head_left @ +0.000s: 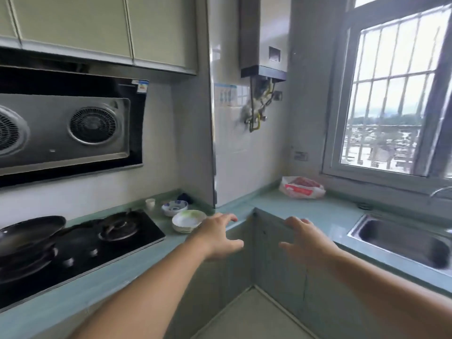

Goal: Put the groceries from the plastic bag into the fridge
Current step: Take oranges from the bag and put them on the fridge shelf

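A white plastic bag [302, 187] with red print and something red inside lies on the green countertop [315, 206] in the far corner, under the window. My left hand [217, 237] and my right hand [305, 241] are stretched out in front of me at the counter's inner corner, fingers spread, holding nothing. Both hands are well short of the bag. No fridge shows for certain; a tall pale panel [232, 143] stands in the corner behind the counter.
A black gas hob [80, 250] with a dark pan [27, 234] is at the left, beneath a range hood [63, 128]. Bowls [187, 220] and a small cup [150, 203] stand beside it. A steel sink [401, 243] lies at the right, a water heater [263, 37] hangs above.
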The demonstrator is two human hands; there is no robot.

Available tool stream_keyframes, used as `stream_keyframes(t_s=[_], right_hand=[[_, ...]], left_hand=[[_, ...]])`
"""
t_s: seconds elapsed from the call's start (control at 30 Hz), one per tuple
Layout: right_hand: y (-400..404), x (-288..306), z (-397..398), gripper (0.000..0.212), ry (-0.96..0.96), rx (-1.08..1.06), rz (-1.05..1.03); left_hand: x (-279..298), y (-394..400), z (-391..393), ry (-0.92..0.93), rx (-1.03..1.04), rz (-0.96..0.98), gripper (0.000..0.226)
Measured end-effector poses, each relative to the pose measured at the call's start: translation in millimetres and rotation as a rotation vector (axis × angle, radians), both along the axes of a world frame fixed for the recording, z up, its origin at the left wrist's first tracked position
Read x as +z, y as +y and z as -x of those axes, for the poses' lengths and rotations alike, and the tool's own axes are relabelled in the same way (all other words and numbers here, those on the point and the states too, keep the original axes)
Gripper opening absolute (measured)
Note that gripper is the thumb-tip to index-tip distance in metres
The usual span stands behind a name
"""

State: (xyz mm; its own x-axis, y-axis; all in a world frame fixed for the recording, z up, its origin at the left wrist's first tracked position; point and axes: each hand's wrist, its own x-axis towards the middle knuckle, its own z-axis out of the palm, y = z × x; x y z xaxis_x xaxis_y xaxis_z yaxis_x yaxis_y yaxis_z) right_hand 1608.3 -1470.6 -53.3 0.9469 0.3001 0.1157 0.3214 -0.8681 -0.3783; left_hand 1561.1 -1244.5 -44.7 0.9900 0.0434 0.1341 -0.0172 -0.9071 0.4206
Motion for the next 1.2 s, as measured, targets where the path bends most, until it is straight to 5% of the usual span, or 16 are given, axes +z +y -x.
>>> stream_keyframes(t_s=[0.6, 1.2], right_hand=[[-169, 19, -52, 0.060, -0.055, -0.180, -0.102], [-157, -22, -283, 0.060, -0.010, -0.227, 0.016]], left_hand=[[32, -177, -90, -0.060, -0.172, -0.080, 0.059], [-28, -131, -341, 0.037, -0.152, -0.053, 0.062]])
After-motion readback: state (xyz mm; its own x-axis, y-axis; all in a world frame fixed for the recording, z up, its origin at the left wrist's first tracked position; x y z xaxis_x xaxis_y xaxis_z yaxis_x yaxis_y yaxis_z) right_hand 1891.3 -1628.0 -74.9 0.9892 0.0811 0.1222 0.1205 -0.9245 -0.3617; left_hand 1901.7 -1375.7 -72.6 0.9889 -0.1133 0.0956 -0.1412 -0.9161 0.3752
